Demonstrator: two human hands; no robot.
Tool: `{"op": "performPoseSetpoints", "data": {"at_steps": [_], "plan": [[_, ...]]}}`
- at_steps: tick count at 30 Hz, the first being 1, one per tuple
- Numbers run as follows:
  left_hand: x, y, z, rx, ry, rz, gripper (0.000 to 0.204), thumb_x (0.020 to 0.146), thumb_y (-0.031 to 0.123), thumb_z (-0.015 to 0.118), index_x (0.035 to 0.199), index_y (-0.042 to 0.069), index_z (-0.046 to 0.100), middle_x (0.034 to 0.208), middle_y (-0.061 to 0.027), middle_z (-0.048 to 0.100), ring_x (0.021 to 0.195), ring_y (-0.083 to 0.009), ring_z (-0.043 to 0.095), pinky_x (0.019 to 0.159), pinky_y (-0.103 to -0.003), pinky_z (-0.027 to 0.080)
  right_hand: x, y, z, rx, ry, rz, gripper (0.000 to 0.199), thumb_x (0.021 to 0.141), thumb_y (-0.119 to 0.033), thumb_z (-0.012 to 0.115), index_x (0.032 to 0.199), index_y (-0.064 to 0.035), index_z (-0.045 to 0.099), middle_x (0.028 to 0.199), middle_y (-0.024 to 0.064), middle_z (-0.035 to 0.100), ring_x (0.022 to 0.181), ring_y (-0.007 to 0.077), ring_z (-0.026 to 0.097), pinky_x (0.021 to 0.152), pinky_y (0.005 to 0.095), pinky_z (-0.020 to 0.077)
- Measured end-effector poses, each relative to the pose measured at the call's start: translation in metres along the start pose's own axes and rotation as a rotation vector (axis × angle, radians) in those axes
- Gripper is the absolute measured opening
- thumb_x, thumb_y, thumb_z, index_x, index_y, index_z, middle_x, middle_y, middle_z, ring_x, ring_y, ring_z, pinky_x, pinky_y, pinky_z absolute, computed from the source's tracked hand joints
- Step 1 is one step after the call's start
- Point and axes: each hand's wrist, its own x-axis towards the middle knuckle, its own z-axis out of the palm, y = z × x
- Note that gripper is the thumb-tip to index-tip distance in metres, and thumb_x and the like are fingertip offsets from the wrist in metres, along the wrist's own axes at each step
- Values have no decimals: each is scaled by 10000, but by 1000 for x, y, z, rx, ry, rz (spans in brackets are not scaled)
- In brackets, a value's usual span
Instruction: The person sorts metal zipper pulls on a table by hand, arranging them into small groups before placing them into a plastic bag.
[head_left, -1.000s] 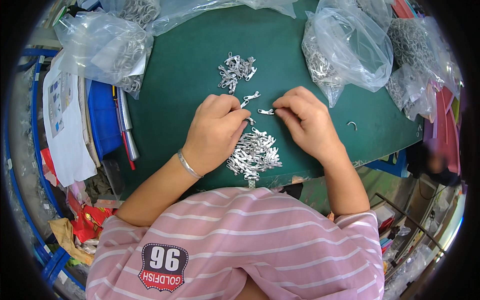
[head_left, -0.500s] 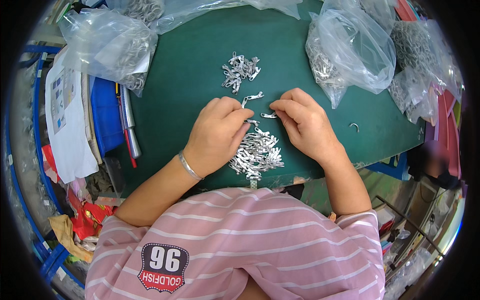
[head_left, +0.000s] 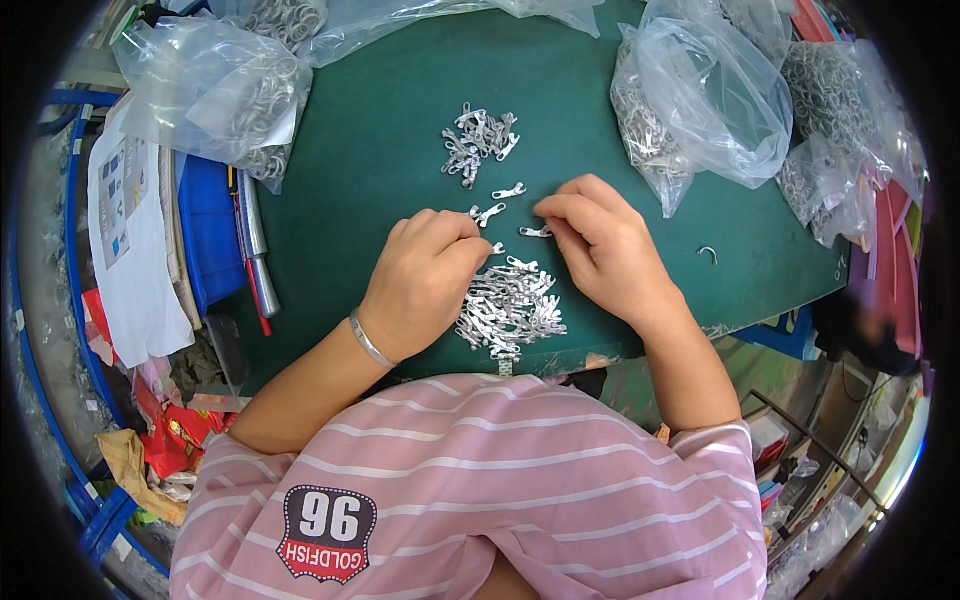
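My left hand [head_left: 424, 280] is closed, thumb and forefinger pinched together, and the tip of a small silver metal clasp [head_left: 497, 248] sticks out at its fingertips. Opposite it, my right hand [head_left: 612, 250] has its thumb and forefinger curled close together; whatever they may hold is hidden. Right by that thumb lies another clasp [head_left: 535, 232]. Between the hands and just beyond them, loose clasps [head_left: 490, 215] and a single clasp [head_left: 509, 190] rest on the green tabletop [head_left: 400, 130]. Nearest my body is a dense pile of clasps [head_left: 510, 305]; a smaller pile [head_left: 480, 140] sits farther off.
Clear plastic bags of metal parts stand at the far left [head_left: 225, 90] and far right [head_left: 690, 100]. One curved metal piece [head_left: 709, 254] lies right of my hand. A blue bin [head_left: 210, 225], pen-like tools [head_left: 257, 245] and paper sheets [head_left: 135, 240] line the left edge.
My left hand has drawn back slightly to the left, uncovering loose clasps beyond its fingertips. My right fingertips have shifted a little left. Both piles look the same.
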Motion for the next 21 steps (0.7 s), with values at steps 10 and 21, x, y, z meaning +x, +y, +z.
{"op": "performPoseSetpoints", "data": {"at_steps": [10, 21], "plan": [[-1, -9, -10, -47, 98, -185, 165, 832, -99, 689, 965, -4, 677, 923, -139, 640, 810, -299, 630, 702, -376, 509, 23, -12, 31, -206, -34, -212, 123, 735, -66, 752, 816, -66, 659, 830, 68, 561, 814, 274, 591, 695, 406, 466], [8, -15, -3, 36, 74, -140, 153, 805, -50, 735, 933, 7, 674, 918, -117, 607, 823, -302, 621, 719, -386, 507, 18, -6, 14, -148, -83, -189, 154, 747, -16, 723, 889, -64, 688, 900, 58, 605, 856, 273, 597, 759, 400, 456]]}}
